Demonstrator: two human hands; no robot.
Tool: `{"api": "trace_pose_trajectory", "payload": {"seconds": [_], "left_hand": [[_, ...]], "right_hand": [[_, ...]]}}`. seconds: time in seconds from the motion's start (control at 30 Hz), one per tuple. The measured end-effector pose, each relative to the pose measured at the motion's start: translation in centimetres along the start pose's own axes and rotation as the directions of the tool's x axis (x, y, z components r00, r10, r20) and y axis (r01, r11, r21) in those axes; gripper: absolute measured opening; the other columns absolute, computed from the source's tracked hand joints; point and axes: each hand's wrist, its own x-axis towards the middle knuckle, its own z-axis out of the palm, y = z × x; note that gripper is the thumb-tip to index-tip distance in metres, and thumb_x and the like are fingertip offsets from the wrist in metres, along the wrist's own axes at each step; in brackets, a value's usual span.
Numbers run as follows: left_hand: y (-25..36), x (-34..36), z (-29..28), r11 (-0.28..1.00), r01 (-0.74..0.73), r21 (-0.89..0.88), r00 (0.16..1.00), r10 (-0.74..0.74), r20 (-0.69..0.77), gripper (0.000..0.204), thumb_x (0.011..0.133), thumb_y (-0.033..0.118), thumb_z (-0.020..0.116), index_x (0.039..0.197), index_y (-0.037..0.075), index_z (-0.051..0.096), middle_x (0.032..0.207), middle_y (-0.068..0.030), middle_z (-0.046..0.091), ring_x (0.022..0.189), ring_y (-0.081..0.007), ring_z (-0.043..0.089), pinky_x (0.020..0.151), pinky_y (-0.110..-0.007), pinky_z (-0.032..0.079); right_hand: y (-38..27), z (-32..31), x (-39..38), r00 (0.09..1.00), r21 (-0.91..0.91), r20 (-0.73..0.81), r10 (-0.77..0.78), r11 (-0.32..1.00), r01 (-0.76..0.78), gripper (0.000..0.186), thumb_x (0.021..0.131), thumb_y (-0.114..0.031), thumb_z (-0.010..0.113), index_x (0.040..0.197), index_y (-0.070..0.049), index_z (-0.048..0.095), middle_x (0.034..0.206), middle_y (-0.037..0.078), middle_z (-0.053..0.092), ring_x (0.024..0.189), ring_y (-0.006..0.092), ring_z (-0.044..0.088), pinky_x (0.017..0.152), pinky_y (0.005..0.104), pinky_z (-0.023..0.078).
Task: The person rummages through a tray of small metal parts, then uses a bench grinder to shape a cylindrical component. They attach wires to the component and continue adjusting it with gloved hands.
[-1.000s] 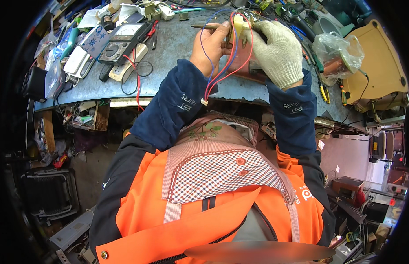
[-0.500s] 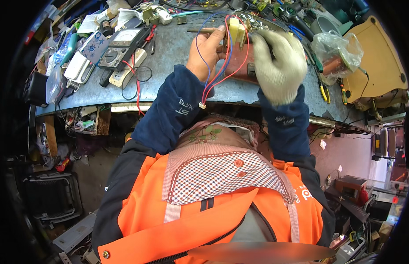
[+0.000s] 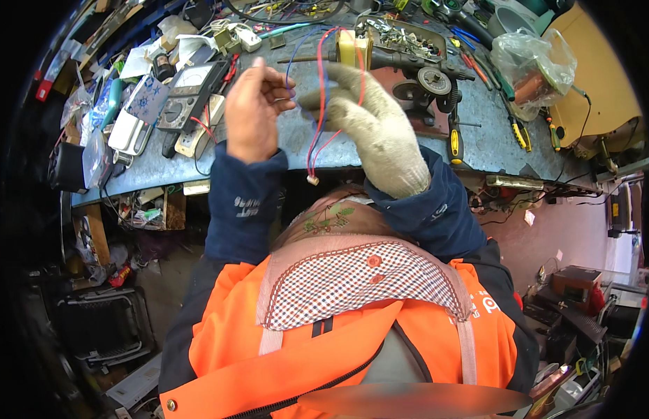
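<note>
A yellow-wrapped coil [image 3: 347, 49] sits on the thin shaft of a small hand winding machine [image 3: 434, 81] with gear wheels and a red base. Red and blue wires [image 3: 321, 84] loop from the coil toward me, ending in a small white connector [image 3: 312, 180] at the bench edge. My bare left hand [image 3: 253, 115] is raised left of the wires, thumb up and fingers loosely bent; a blue wire passes by its fingertips. In a pale work glove, my right hand [image 3: 380, 133] reaches left behind the wires, fingers extended; its fingertips blur somewhat.
An analog multimeter [image 3: 185, 98] and a white power strip [image 3: 198, 133] lie left on the blue bench [image 3: 303, 150]. A metal tray [image 3: 401, 38] of small parts stands behind the machine. Screwdrivers [image 3: 455, 143], pliers [image 3: 520, 133] and a plastic bag [image 3: 534, 77] are at right.
My left hand has left the coil and shaft and moved left. The gloved right hand has come down and left from above the machine to the wires, uncovering the gears.
</note>
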Motion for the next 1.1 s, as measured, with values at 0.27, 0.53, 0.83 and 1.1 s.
{"api": "trace_pose_trajectory", "payload": {"seconds": [0.27,0.53,0.83,1.1], "left_hand": [[7.8,-1.9,8.3,0.613,-0.318,0.723,0.883,-0.087,0.462,0.031,0.093,0.018,0.08,0.116,-0.002,0.076,0.085,-0.0036,0.074,0.076,-0.0118,0.069,0.073,-0.031,0.058],[10.3,7.0,2.0,0.677,-0.278,0.682,0.844,-0.167,0.51,0.023,0.106,0.021,0.075,0.121,0.003,0.075,0.08,0.0034,0.066,0.067,-0.0056,0.061,0.06,-0.023,0.049],[-0.8,11.3,-2.6,0.653,-0.127,0.747,0.91,-0.224,0.35,0.034,0.11,0.036,0.068,0.121,0.006,0.078,0.085,0.0025,0.07,0.074,-0.0133,0.064,0.072,-0.032,0.055],[-4.0,-3.9,5.8,-0.216,-0.42,0.881,0.906,-0.055,0.419,0.014,0.096,0.017,0.064,0.095,0.003,0.064,0.084,-0.0226,0.076,0.075,-0.0407,0.076,0.067,-0.053,0.059]], "right_hand": [[3.2,-1.4,2.1,0.756,-0.739,0.539,-0.37,0.223,0.636,0.035,0.095,-0.02,0.078,0.123,0.0,0.07,0.114,0.022,0.072,0.107,0.042,0.07,0.094,0.0458,0.058],[-1.7,-3.0,3.2,0.552,-0.901,0.417,-0.722,-0.251,0.353,0.058,0.078,-0.024,0.089,0.132,-0.011,0.071,0.134,0.02,0.068,0.114,0.0387,0.068,0.098,0.0527,0.054],[-1.7,-3.5,5.1,0.721,-0.944,0.326,-0.612,-0.246,0.218,0.042,0.083,-0.026,0.084,0.121,-0.016,0.071,0.127,0.014,0.07,0.113,0.0378,0.069,0.096,0.0522,0.053],[-1.6,-3.5,5.2,0.718,-0.933,0.357,-0.597,-0.264,0.245,0.043,0.083,-0.027,0.084,0.122,-0.017,0.07,0.13,0.014,0.069,0.112,0.0368,0.069,0.095,0.0508,0.053]]}}
